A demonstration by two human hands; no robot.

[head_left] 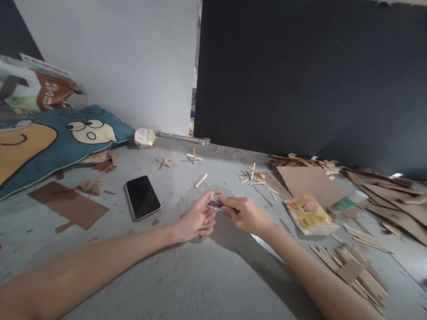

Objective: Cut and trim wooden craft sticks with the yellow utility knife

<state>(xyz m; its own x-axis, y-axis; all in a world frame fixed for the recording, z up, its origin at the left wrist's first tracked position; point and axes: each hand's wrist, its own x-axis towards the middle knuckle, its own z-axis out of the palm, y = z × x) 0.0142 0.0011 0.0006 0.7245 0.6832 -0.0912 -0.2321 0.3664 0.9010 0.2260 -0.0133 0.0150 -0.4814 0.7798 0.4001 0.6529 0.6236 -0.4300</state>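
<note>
Above the middle of the grey table, my left hand [198,218] pinches a small piece of wooden stick [211,195] between thumb and forefinger, its other fingers curled. My right hand [245,213] meets it from the right, closed around a dark, narrow, blade-like tool [215,204]. The tool's tip is at the left fingertips; its handle is mostly hidden in my grip. Just beyond my hands lies a loose wooden stick [201,181]. Farther back stand small crossed-stick pieces, one upright [194,157] and another blurred [165,162].
A phone [143,198] lies left of my hands, near brown cardboard [71,205] and a blue cushion [96,129]. To the right are a yellow tissue pack [310,215], a glue-like bottle [348,202], a pile of wooden sticks [362,271] and cardboard scraps [390,200]. A dark panel [310,80] rises behind.
</note>
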